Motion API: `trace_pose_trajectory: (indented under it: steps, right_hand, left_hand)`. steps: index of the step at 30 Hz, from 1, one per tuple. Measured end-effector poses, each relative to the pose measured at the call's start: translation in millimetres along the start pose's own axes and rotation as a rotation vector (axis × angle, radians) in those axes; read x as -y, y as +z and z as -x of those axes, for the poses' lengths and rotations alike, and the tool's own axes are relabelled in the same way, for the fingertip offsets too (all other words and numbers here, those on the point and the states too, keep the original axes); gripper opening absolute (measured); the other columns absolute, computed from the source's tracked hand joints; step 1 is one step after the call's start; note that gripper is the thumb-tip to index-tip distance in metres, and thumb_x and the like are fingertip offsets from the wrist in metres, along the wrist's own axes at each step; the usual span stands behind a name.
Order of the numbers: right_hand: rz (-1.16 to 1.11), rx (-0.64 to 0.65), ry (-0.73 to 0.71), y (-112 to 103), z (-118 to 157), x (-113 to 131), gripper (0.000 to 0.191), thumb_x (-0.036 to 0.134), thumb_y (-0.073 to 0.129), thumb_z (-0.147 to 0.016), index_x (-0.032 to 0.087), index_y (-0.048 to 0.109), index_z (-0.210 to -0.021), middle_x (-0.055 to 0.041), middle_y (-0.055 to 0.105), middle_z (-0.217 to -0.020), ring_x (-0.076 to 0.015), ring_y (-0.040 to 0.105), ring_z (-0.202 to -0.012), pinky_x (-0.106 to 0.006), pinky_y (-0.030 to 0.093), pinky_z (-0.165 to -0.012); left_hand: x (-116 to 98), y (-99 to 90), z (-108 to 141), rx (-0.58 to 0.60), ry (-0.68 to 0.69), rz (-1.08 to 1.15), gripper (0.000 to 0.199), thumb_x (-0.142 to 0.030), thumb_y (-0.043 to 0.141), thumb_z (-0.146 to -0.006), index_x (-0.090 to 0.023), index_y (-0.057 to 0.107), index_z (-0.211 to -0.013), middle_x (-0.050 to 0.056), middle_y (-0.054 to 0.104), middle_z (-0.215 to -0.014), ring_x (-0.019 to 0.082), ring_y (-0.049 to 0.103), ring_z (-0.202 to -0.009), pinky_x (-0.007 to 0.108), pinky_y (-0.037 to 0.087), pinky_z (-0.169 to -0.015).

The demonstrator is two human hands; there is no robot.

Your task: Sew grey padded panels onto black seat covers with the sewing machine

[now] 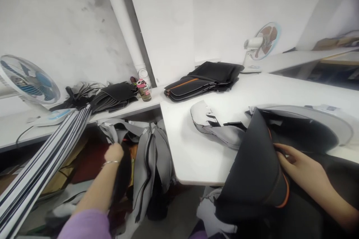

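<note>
My right hand (298, 166) pinches the edge of a large black fabric panel (252, 164) with orange piping, which hangs over the table's front edge. My left hand (114, 153), with a bracelet at the wrist, is closed at a grey fabric piece (110, 131) below the left counter; its fingertips are hidden. Beside it hang several grey pieces with black edging (144, 160). A curved grey padded piece (215, 129) lies on the white table (193, 157), partly behind the black panel. Farther right, a larger curved grey piece with a black inside (305, 130) rests on the tabletop.
A stack of black panels (207, 78) sits at the table's back. Dark cut pieces (117, 95) and a bottle with a pink top (144, 91) stand on the left counter. Striped strips (47, 171) hang from it. Fans stand at left (33, 82) and right (263, 43).
</note>
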State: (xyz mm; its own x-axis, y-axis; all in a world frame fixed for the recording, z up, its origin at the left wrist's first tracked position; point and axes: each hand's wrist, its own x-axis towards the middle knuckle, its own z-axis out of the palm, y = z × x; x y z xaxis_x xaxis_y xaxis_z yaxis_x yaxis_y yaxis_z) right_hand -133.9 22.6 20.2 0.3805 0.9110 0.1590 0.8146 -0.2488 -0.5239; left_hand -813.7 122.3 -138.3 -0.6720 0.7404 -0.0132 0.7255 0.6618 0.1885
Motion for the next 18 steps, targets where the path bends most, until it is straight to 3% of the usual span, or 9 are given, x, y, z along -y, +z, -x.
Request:
trace_pose_trajectory:
  steps: [2,4,6,8,10,13,16,18]
  right_hand:
    - [-0.006,-0.009,0.002,0.1,0.5,-0.9,0.049,0.051,0.05,-0.071,0.027,0.064,-0.112,-0.0015,0.067,-0.076,-0.0235,0.063,-0.072,-0.033,0.045,-0.07]
    - [-0.011,-0.008,-0.007,0.5,1.0,-2.6,0.048,0.051,0.05,-0.073,0.028,0.064,-0.113,-0.0006,0.066,-0.075,-0.0224,0.063,-0.071,-0.033,0.045,-0.069]
    - [-0.016,-0.013,-0.029,1.0,1.2,-4.4,0.047,0.051,0.05,-0.074,0.028,0.064,-0.113,-0.0006,0.066,-0.075,-0.022,0.062,-0.07,-0.033,0.045,-0.069]
    - [-0.024,-0.026,-0.052,1.9,0.8,-5.8,0.047,0.05,0.05,-0.075,0.027,0.065,-0.112,-0.0016,0.066,-0.075,-0.0223,0.062,-0.07,-0.034,0.045,-0.068]
    - [-0.028,-0.04,-0.072,3.0,-0.4,-6.9,0.047,0.05,0.05,-0.074,0.026,0.066,-0.111,-0.0025,0.066,-0.074,-0.0223,0.062,-0.068,-0.034,0.045,-0.066]
    - [-0.04,-0.079,-0.117,4.6,-1.8,-8.2,0.047,0.05,0.049,-0.074,0.024,0.067,-0.11,-0.003,0.066,-0.073,-0.0219,0.061,-0.066,-0.034,0.045,-0.064]
    - [-0.059,-0.109,-0.16,3.3,2.7,-8.7,0.045,0.044,0.049,-0.077,0.021,0.067,-0.11,-0.0044,0.067,-0.079,-0.0217,0.061,-0.068,-0.034,0.046,-0.066]
    - [-0.084,-0.095,-0.183,0.7,8.1,-8.2,0.042,0.037,0.047,-0.08,0.019,0.066,-0.112,-0.0066,0.069,-0.091,-0.0212,0.061,-0.074,-0.034,0.046,-0.072]
  left_hand:
    - [-23.5,30.1,21.7,0.009,0.064,-0.012,0.065,-0.047,0.063,-0.081,-0.012,0.045,-0.132,0.016,0.061,-0.115,0.028,0.061,-0.102,0.043,0.048,-0.087]
    - [-41.7,52.5,43.7,-0.028,0.1,-0.028,0.084,-0.051,0.064,-0.076,-0.007,0.033,-0.141,0.024,0.057,-0.123,0.039,0.054,-0.114,0.05,0.044,-0.091]
    - [-55.5,67.1,64.9,-0.101,0.137,-0.051,0.087,-0.05,0.056,-0.08,-0.005,0.021,-0.146,0.03,0.043,-0.137,0.047,0.036,-0.129,0.061,0.034,-0.098]
    - [-66.3,79.4,86.5,-0.152,0.207,-0.072,0.081,-0.049,0.046,-0.086,-0.011,0.014,-0.149,0.028,0.026,-0.149,0.047,0.017,-0.138,0.067,0.021,-0.103]
    - [-74.4,94.1,109.2,-0.135,0.299,-0.093,0.077,-0.054,0.044,-0.086,-0.02,0.017,-0.15,0.022,0.02,-0.154,0.045,0.012,-0.14,0.069,0.018,-0.103]
    - [-80.5,116.5,140.1,-0.023,0.443,-0.129,0.075,-0.055,0.061,-0.075,-0.032,0.036,-0.143,0.013,0.028,-0.153,0.042,0.019,-0.14,0.069,0.026,-0.1]
    - [-83.5,114.1,156.0,0.016,0.536,-0.159,0.06,-0.038,0.067,-0.072,-0.031,0.054,-0.13,0.012,0.036,-0.15,0.041,0.024,-0.139,0.068,0.031,-0.098]
    - [-89.6,88.6,155.4,-0.03,0.586,-0.153,0.046,-0.03,0.056,-0.078,-0.02,0.061,-0.123,0.018,0.044,-0.143,0.04,0.033,-0.135,0.064,0.034,-0.099]
